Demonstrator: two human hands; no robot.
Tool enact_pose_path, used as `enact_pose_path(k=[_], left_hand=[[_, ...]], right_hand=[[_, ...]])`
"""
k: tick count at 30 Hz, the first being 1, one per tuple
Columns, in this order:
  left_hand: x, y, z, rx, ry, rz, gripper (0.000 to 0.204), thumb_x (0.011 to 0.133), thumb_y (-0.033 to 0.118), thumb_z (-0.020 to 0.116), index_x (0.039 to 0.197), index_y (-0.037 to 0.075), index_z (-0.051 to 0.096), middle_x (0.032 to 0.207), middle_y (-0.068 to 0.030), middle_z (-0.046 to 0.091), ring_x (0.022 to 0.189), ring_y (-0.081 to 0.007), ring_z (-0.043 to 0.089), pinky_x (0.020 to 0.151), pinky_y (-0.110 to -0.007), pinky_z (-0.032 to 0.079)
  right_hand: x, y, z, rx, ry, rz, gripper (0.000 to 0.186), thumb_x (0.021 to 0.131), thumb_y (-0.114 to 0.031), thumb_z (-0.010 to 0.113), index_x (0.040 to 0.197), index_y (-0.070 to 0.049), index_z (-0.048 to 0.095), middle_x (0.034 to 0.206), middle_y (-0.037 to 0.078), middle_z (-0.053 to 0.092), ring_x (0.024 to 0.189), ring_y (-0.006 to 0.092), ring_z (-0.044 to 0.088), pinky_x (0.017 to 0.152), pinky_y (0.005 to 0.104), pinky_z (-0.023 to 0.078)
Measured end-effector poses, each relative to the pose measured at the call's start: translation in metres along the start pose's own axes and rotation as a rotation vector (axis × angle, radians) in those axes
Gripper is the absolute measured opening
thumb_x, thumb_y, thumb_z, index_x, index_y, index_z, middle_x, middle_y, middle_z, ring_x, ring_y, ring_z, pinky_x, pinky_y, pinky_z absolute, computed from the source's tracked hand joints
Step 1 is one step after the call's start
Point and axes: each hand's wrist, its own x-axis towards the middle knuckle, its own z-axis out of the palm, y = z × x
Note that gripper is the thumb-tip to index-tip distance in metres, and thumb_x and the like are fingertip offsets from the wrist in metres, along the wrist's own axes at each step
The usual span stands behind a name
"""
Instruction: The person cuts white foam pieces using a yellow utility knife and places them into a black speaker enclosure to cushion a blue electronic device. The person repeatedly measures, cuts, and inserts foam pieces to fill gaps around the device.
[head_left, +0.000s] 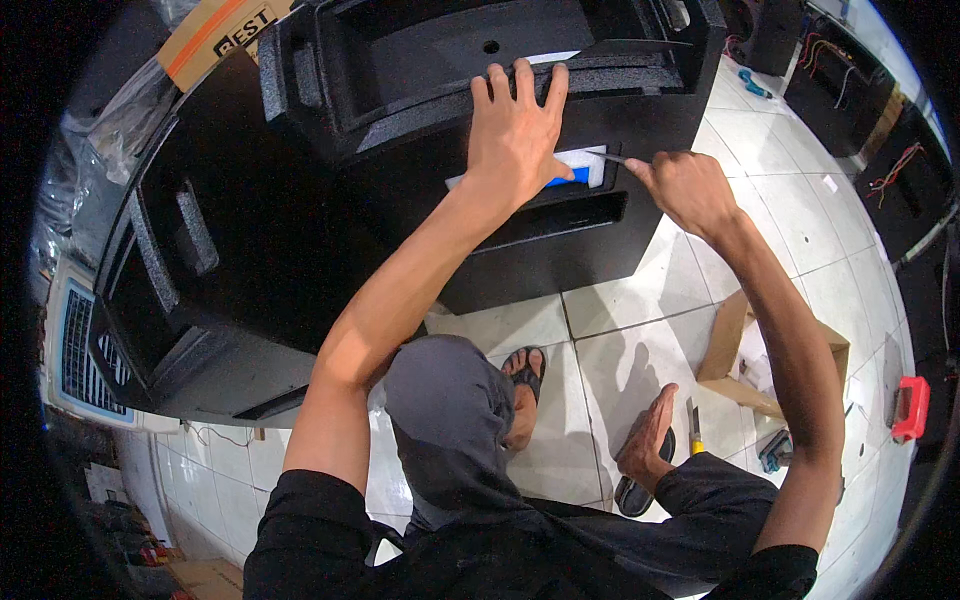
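Observation:
My left hand point(515, 140) lies with fingers spread on a black textured speaker cabinet point(400, 190). Its fingertips reach the upper ledge, and its thumb rests at a white-and-blue label or stencil point(595, 165) on the cabinet's face. Part of that piece is hidden under the hand. From the right, my closed right hand point(690, 190) grips a thin pointed metal tool point(607, 156), whose tip meets the white piece's upper right corner. Its handle is covered by my fingers, so its exact kind does not show. Below the label is a dark slot-shaped recess point(560, 220).
Another black cabinet point(230, 250) stands to the left. A yellow-handled utility knife point(696, 430) lies on the tiled floor point(620, 330) by my foot, near an open cardboard box point(722, 345). A red case point(910, 408) sits far right, with more black cabinets point(840, 100) behind.

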Motion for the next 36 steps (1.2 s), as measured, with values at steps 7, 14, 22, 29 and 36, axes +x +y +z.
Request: enact_pose_path(k=[7, 14, 22, 29, 36], left_hand=[[-0.003, -0.005, 0.001, -0.026, 0.07, 0.047, 0.118, 0.046, 0.055, 0.088, 0.145, 0.01, 0.041, 0.13, -0.0243, 0.05, 0.116, -0.0422, 0.049, 0.097, -0.057, 0.038], [-0.001, -0.004, 0.008, -0.035, 0.16, 0.028, 0.111, 0.05, 0.052, 0.088, 0.144, 0.015, 0.043, 0.128, -0.0238, 0.051, 0.116, -0.0399, 0.051, 0.092, -0.055, 0.04], [0.0, 0.012, -0.012, -0.029, 0.013, -0.049, 0.086, 0.067, 0.042, 0.082, 0.138, 0.005, 0.049, 0.13, -0.027, 0.052, 0.119, -0.0407, 0.049, 0.101, -0.05, 0.037], [0.004, 0.013, -0.007, -0.094, 0.161, -0.039, 0.089, 0.067, 0.047, 0.081, 0.139, 0.007, 0.048, 0.134, -0.0283, 0.05, 0.12, -0.0406, 0.05, 0.1, -0.049, 0.039], [0.003, 0.002, 0.014, 0.08, 0.079, -0.046, 0.107, 0.058, 0.057, 0.085, 0.146, 0.016, 0.041, 0.133, -0.0257, 0.051, 0.119, -0.0433, 0.051, 0.095, -0.053, 0.041]], right_hand=[[0.017, -0.011, 0.01, -0.036, -0.027, -0.08, 0.063, 0.104, -0.045, 0.038, 0.069, -0.001, 0.068, 0.067, 0.019, 0.067, 0.065, 0.0327, 0.069, 0.059, 0.0408, 0.056], [0.022, -0.016, 0.012, -0.107, 0.018, -0.081, 0.061, 0.104, -0.042, 0.039, 0.067, -0.002, 0.068, 0.07, 0.019, 0.068, 0.065, 0.0319, 0.07, 0.06, 0.0394, 0.057], [0.02, -0.031, 0.02, -0.081, 0.127, -0.03, 0.054, 0.103, -0.038, 0.044, 0.066, -0.007, 0.068, 0.06, 0.014, 0.066, 0.055, 0.0261, 0.069, 0.047, 0.0332, 0.055], [0.024, -0.042, 0.029, -0.083, 0.3, 0.091, 0.053, 0.103, -0.039, 0.044, 0.067, -0.009, 0.069, 0.062, 0.014, 0.067, 0.06, 0.0264, 0.07, 0.051, 0.036, 0.056], [-0.005, -0.046, 0.012, 0.062, 0.146, 0.078, 0.04, 0.098, -0.032, 0.052, 0.084, 0.002, 0.067, 0.079, 0.02, 0.069, 0.073, 0.0351, 0.07, 0.068, 0.0435, 0.056]])
